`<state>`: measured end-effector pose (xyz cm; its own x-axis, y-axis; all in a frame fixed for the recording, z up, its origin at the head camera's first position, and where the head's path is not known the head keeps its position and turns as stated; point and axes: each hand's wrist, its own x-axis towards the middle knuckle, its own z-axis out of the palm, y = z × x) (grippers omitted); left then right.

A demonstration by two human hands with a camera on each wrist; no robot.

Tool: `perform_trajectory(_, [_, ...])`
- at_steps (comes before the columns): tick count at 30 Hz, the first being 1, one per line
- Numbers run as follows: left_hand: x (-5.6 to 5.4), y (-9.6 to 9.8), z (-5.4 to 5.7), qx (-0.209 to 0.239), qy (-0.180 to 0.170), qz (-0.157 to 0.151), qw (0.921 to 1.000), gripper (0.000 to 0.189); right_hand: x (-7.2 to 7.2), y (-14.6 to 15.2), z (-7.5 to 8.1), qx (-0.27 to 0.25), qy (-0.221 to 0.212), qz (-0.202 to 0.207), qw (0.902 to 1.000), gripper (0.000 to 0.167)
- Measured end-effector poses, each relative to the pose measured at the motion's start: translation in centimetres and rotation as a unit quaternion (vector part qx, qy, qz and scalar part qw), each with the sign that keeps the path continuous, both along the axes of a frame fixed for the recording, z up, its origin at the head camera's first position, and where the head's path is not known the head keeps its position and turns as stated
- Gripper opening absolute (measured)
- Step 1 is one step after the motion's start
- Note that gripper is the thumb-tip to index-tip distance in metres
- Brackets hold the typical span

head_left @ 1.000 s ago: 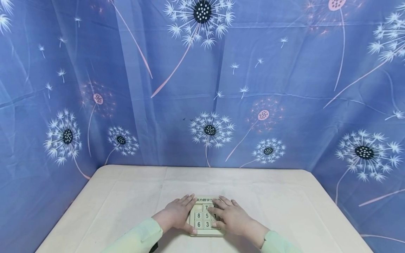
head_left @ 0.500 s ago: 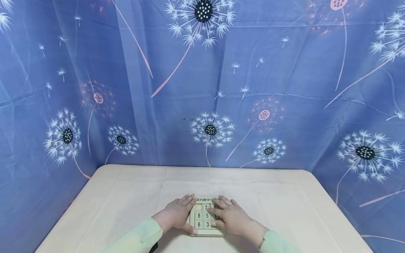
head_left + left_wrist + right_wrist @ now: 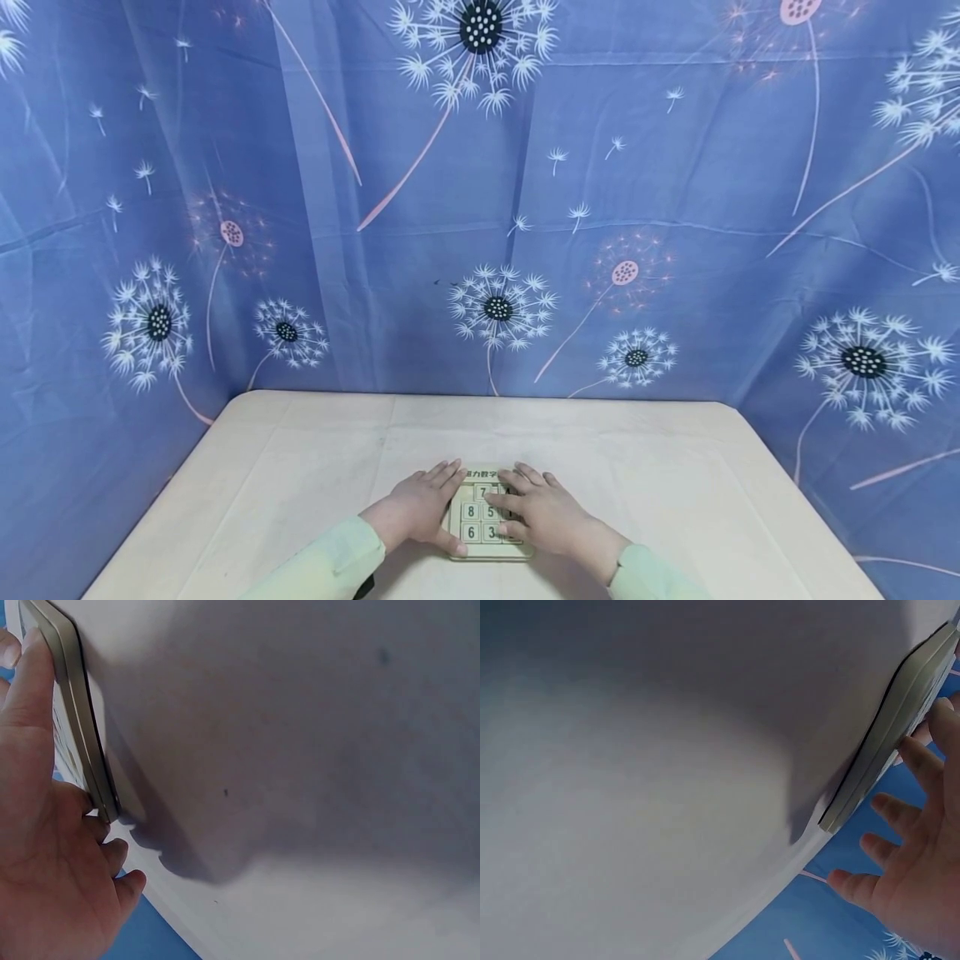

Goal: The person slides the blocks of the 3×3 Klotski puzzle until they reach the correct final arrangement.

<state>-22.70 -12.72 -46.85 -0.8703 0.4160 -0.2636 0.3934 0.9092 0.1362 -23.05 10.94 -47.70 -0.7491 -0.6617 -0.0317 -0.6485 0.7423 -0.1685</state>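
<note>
A pale sliding number puzzle [image 3: 491,553] lies flat on the table, with numbered tiles in a framed tray. My left hand [image 3: 420,504] holds its left side, thumb at the near left corner and fingers along the far left edge. In the left wrist view that thumb lies along the puzzle's side [image 3: 84,724]. My right hand [image 3: 558,517] reaches over the right column with spread fingers, the index fingertip at the 7 tile [image 3: 483,492]. That tile sits partway into the gap at the upper left. The right column is mostly hidden by the fingers.
A cream-covered table [image 3: 637,442] spreads around the puzzle. Blue cloth [image 3: 405,333] printed with dandelions hangs behind it and along both sides. A small black object [image 3: 364,587] shows under the left sleeve.
The 7 tile has slid a little to the left in the top row. My right hand's fingers have shifted slightly left with it; the left hand has stayed in place.
</note>
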Motion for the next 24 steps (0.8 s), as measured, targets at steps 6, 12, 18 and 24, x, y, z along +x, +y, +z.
perform_trajectory(6, [0.0, 0.0, 0.1, 0.001, -0.004, -0.001, 1.0, 0.115, 0.0, -0.3, 0.1, 0.002, 0.0, 0.002, 1.0, 0.049])
perform_trajectory(12, [0.0, 0.1, 0.2, -0.001, -0.003, 0.0, 1.0, 0.114, 0.0, -0.5, 0.2, 0.002, 0.001, 0.004, 1.0, 0.049])
perform_trajectory(18, [0.0, 0.0, 0.1, -0.002, 0.0, -0.001, 1.0, 0.115, -0.3, -0.8, 0.1, 0.007, 0.001, 0.007, 1.0, 0.049])
perform_trajectory(24, [0.0, 0.0, 0.1, -0.003, 0.001, -0.004, 1.0, 0.114, -0.5, -1.2, 0.1, 0.009, -0.002, 0.011, 0.9999, 0.05])
